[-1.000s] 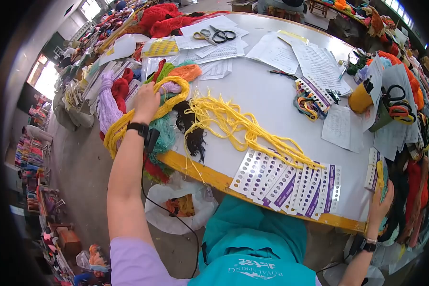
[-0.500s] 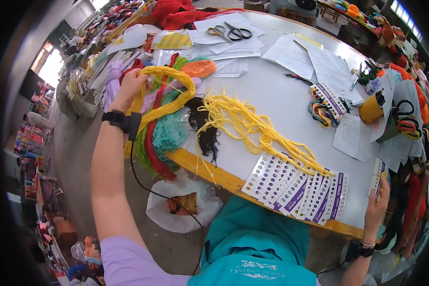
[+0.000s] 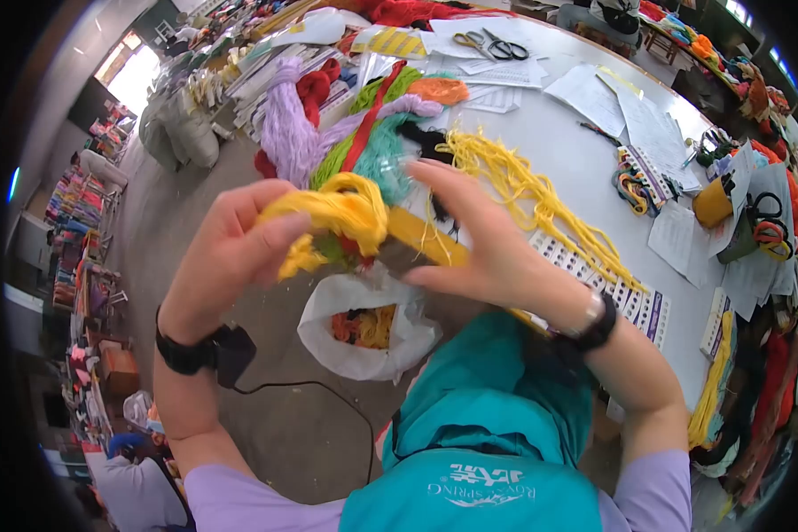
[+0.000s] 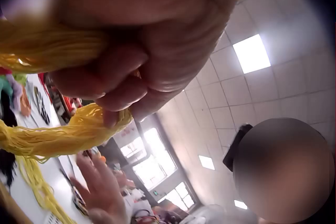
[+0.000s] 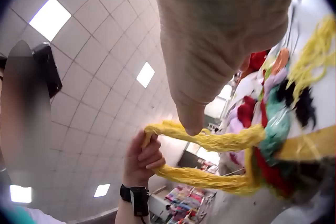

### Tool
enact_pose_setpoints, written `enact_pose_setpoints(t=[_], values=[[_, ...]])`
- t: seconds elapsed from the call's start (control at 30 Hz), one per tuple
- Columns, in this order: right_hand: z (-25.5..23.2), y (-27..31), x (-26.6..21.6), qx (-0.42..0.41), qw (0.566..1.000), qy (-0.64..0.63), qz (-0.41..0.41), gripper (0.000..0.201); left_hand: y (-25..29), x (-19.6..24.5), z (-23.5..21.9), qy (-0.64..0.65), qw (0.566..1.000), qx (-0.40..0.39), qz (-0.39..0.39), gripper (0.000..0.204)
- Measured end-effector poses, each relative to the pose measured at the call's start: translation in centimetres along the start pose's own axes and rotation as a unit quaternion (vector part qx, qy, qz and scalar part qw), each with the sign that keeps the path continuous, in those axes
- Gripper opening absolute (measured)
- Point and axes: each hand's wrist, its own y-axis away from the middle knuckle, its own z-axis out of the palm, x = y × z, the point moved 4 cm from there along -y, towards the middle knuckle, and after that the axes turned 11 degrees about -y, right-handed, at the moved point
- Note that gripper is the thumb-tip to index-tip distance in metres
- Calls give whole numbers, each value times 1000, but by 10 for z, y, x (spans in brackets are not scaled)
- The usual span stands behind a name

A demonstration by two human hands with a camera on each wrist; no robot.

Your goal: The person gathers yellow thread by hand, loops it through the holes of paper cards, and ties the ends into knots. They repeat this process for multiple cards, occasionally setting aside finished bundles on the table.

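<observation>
A looped skein of yellow yarn (image 3: 341, 213) hangs from the left hand (image 3: 239, 248), in front of the table's near left edge. In the left wrist view, curled fingers of the left hand (image 4: 131, 77) grip the yellow yarn (image 4: 63, 137). Just right of the loop is the right hand (image 3: 488, 239), thumb and fingers spread apart and holding nothing. The right wrist view has the yellow loop (image 5: 210, 182) stretching away from the left hand (image 5: 142, 161). Loose yellow strands (image 3: 541, 199) lie on the table beside black yarn (image 3: 430, 142).
Purple, green and teal yarn (image 3: 399, 151) lies at the table's left edge. Punched cards (image 3: 652, 315) line the near edge. Scissors (image 3: 505, 49) rest on papers behind. Below stands a white bag (image 3: 319, 332). A cup (image 3: 712, 206) and papers (image 3: 674, 244) are at the right.
The left hand has lifted the yellow skein off the coloured yarn and brought it nearer the body. The right hand has left the card at the right and come over beside the skein.
</observation>
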Motion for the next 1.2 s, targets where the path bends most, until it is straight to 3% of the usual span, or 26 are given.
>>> enact_pose_setpoints(t=[0.03, 0.07, 0.1, 0.13, 0.23, 0.3, 0.33, 0.37, 0.43, 0.47, 0.57, 0.6, 0.7, 0.73, 0.83, 0.87, 0.9, 0.93, 0.97, 1.03, 1.07, 1.1, 1.13, 1.2], values=[[24, -12, -7, -7, 999, -43, -21, 83, 14, 3, 9, 3, 1000, -10, 0, 25], [48, -17, -9, -46, 990, -130, 32, 80, 25, 6, 16, 21, 999, -28, 14, 25], [68, -20, -11, -86, 969, -214, 84, 78, 36, 5, 14, 28, 1000, 7, 10, 26], [84, -17, -13, -94, 945, -292, 111, 54, 46, 4, 10, 34, 999, 42, 6, 26], [97, 16, 1, -163, 945, -258, 114, 29, 63, -23, -15, 56, 994, 92, 7, 26], [77, 40, 5, -150, 920, -262, 250, 15, 66, -51, -25, 49, 994, 101, -6, 24], [67, 50, 6, -135, 920, -246, 272, 15, 67, -69, -25, -46, 995, 54, -75, 27], [60, 56, 1, -131, 930, -235, 250, 16, 60, -84, -9, -80, 996, 6, -49, 36], [48, 64, -15, -120, 948, -211, 205, 17, 46, -82, 42, -58, 992, 7, 110, 42], [44, 62, -31, -168, 941, -161, 245, 19, 40, -76, 71, -21, 986, -7, 167, 43], [46, 66, -46, -174, 964, -124, 159, 21, 31, -67, 142, 82, 969, -197, 126, 35], [42, 67, -47, -179, 961, -40, 206, 20, 31, -66, 157, 91, 953, -270, 99, 33], [28, 77, -39, -85, 981, -9, 176, 20, 30, -67, 177, 62, 886, -454, -77, 28], [25, 82, -35, -97, 976, -25, 192, 26, 32, -60, 171, 55, 873, -484, -23, 37], [20, 102, -10, -129, 936, -110, 310, 35, 38, -49, 148, 283, 904, -314, 71, 52], [25, 115, 10, -112, 955, -103, 253, 46, 27, -55, 141, 355, 894, -211, 174, 61], [26, 125, 24, -89, 952, -112, 271, 50, 10, -79, 123, 391, 863, -214, 238, 60], [28, 131, 33, -67, 947, -123, 289, 53, 11, -60, 122, 549, 810, -93, 186, 57], [30, 136, 41, -45, 941, -133, 306, 56, 2, -64, 109, 520, 824, -35, 225, 54], [32, 128, 30, -50, 917, -225, 325, 62, -2, -67, 104, 244, 940, 81, 223, 54], [34, 122, 19, -55, 891, -283, 351, 62, -2, -69, 110, 41, 962, 90, 253, 56], [40, 120, 13, -57, 861, -339, 375, 62, -1, -68, 120, -162, 943, 93, 274, 58], [49, 116, 10, -49, 844, -409, 345, 57, 5, -65, 135, -290, 905, 116, 290, 67], [62, 112, 8, -112, 831, -384, 387, 48, 8, -57, 154, -404, 866, 81, 282, 68]])
